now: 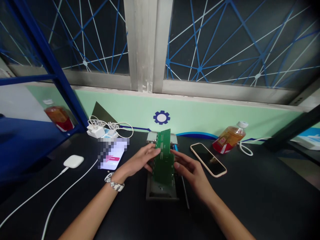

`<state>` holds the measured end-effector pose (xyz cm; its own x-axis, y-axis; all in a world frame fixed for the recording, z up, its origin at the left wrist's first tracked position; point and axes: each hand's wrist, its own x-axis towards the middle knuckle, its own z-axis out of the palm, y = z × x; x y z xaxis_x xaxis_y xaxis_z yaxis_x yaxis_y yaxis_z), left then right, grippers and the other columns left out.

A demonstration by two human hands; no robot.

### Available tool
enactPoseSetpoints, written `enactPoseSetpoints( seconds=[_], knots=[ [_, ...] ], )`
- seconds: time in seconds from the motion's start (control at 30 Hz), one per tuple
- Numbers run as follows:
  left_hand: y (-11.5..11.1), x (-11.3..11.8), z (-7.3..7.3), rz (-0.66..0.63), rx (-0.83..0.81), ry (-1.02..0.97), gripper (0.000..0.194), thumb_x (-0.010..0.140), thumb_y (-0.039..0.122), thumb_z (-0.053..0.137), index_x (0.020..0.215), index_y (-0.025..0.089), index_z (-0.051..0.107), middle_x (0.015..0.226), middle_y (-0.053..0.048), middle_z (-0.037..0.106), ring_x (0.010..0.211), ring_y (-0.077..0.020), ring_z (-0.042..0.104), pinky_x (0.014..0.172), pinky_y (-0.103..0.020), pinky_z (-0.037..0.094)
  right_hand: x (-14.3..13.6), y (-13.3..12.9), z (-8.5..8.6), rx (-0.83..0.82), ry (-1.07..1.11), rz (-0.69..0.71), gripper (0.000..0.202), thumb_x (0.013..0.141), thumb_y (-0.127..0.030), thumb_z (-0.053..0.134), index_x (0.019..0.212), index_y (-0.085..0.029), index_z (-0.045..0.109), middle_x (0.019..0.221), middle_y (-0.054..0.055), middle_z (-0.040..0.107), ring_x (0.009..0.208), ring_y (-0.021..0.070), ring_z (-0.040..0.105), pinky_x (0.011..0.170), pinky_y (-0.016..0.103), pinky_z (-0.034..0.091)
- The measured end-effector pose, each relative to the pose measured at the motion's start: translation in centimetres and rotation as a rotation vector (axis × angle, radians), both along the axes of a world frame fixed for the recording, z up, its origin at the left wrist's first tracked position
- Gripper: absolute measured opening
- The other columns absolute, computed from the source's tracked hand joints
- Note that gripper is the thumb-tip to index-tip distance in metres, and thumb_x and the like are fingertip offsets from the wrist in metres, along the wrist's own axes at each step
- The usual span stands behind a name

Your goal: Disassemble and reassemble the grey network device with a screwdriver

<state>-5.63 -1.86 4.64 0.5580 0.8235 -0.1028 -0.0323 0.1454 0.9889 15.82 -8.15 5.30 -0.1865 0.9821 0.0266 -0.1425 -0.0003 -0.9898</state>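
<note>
A green circuit board (163,163) is held tilted up between my two hands, above a grey metal tray (162,198) on the black table. My left hand (142,158) grips the board's left edge, thumb on its face and the other fingers partly behind it. On the right edge, my right hand (190,168) pinches the board between thumb and fingers. A thin screwdriver-like rod with a blue end (185,191) lies along the tray's right side, partly hidden by my right hand. Behind the board, the tray's far end shows light metal.
To the left are a lit phone (113,160), a white charging case (73,161) with cable and a power strip (102,131). At right lie a dark-screened phone (208,160) in a pale case and a tilted drink bottle (228,138). A green wall (135,110) and windows stand behind.
</note>
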Motion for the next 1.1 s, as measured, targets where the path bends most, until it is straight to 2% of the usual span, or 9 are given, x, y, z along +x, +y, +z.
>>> enactPoseSetpoints(
  seconds=[0.2, 0.3, 0.43, 0.6, 0.7, 0.8, 0.97, 1.03, 1.1],
  knots=[
    [0.7, -2.3, 1.1, -0.031, -0.048, -0.069, 0.046, 0.088, 0.042, 0.061, 0.128, 0.023, 0.051, 0.118, -0.013, 0.056, 0.092, -0.0232, 0.060, 0.057, -0.028, 0.057, 1.0, 1.1, -0.9, 0.004, -0.047, -0.046, 0.042, 0.084, -0.040, 0.070, 0.122, -0.021, 0.067, 0.091, 0.004, 0.074, 0.080, 0.0175, 0.066, 0.077, 0.032, 0.053],
    [0.5, -2.5, 1.5, -0.057, -0.043, -0.125, 0.045, 0.088, 0.038, 0.063, 0.129, 0.023, 0.050, 0.115, -0.013, 0.057, 0.092, -0.0232, 0.060, 0.055, -0.026, 0.057, 0.6, 1.1, -1.1, 0.006, -0.084, -0.016, 0.046, 0.085, -0.042, 0.068, 0.125, -0.020, 0.065, 0.098, 0.005, 0.073, 0.078, 0.0171, 0.065, 0.068, 0.029, 0.052],
    [0.2, -2.1, 1.4, -0.081, -0.007, -0.177, 0.047, 0.085, 0.033, 0.067, 0.127, 0.022, 0.050, 0.109, -0.011, 0.057, 0.086, -0.0202, 0.061, 0.051, -0.023, 0.057, -0.3, 0.8, -1.2, 0.054, -0.133, 0.057, 0.048, 0.086, -0.043, 0.065, 0.130, -0.021, 0.062, 0.110, 0.007, 0.070, 0.082, 0.0176, 0.064, 0.065, 0.027, 0.051],
    [0.2, -1.1, 0.7, -0.112, 0.025, -0.199, 0.044, 0.085, 0.034, 0.068, 0.122, 0.021, 0.048, 0.110, -0.011, 0.057, 0.077, -0.0162, 0.061, 0.052, -0.024, 0.058, -0.6, 0.6, -1.7, 0.069, -0.181, 0.089, 0.050, 0.088, -0.043, 0.062, 0.133, -0.022, 0.058, 0.102, 0.006, 0.070, 0.073, 0.0172, 0.062, 0.063, 0.029, 0.052],
    [0.1, -0.6, 0.5, -0.053, 0.078, -0.190, 0.052, 0.084, 0.035, 0.070, 0.128, 0.024, 0.044, 0.104, -0.008, 0.058, 0.073, -0.0144, 0.060, 0.053, -0.024, 0.056, -0.6, 0.6, -1.6, 0.032, -0.175, 0.088, 0.049, 0.088, -0.044, 0.062, 0.132, -0.021, 0.059, 0.096, 0.005, 0.069, 0.077, 0.0182, 0.063, 0.064, 0.029, 0.052],
    [0.1, -0.6, 0.7, 0.036, 0.198, -0.134, 0.058, 0.087, 0.036, 0.067, 0.137, 0.028, 0.038, 0.097, -0.005, 0.059, 0.070, -0.0123, 0.058, 0.055, -0.022, 0.052, -0.7, 0.5, -1.2, -0.042, -0.099, 0.053, 0.055, 0.085, -0.044, 0.066, 0.134, -0.021, 0.054, 0.100, 0.006, 0.067, 0.079, 0.0179, 0.063, 0.060, 0.026, 0.050],
    [0.2, -0.6, 0.5, 0.110, 0.433, -0.034, 0.035, 0.096, 0.036, 0.052, 0.126, 0.020, 0.058, 0.105, -0.009, 0.064, 0.091, -0.0186, 0.061, 0.076, -0.029, 0.050, -0.4, 0.5, -1.1, -0.127, 0.095, -0.047, 0.074, 0.082, -0.038, 0.072, 0.145, -0.032, 0.034, 0.080, -0.003, 0.060, 0.061, 0.0104, 0.055, 0.049, 0.018, 0.039],
    [0.4, -0.5, 0.1, 0.131, 0.474, -0.043, 0.033, 0.095, 0.034, 0.054, 0.123, 0.018, 0.059, 0.108, -0.010, 0.065, 0.096, -0.0195, 0.061, 0.081, -0.031, 0.048, -0.2, 0.6, -1.2, -0.128, 0.128, -0.057, 0.070, 0.082, -0.037, 0.073, 0.143, -0.032, 0.039, 0.073, -0.006, 0.056, 0.056, 0.0084, 0.049, 0.049, 0.018, 0.037],
    [0.6, -0.4, -0.4, 0.156, 0.485, -0.036, 0.032, 0.091, 0.031, 0.061, 0.120, 0.017, 0.060, 0.104, -0.010, 0.067, 0.094, -0.0189, 0.063, 0.080, -0.030, 0.048, 0.0, 0.7, -1.3, -0.137, 0.145, -0.066, 0.059, 0.082, -0.038, 0.073, 0.136, -0.027, 0.051, 0.073, -0.004, 0.058, 0.058, 0.0091, 0.050, 0.052, 0.020, 0.041]
  ],
)
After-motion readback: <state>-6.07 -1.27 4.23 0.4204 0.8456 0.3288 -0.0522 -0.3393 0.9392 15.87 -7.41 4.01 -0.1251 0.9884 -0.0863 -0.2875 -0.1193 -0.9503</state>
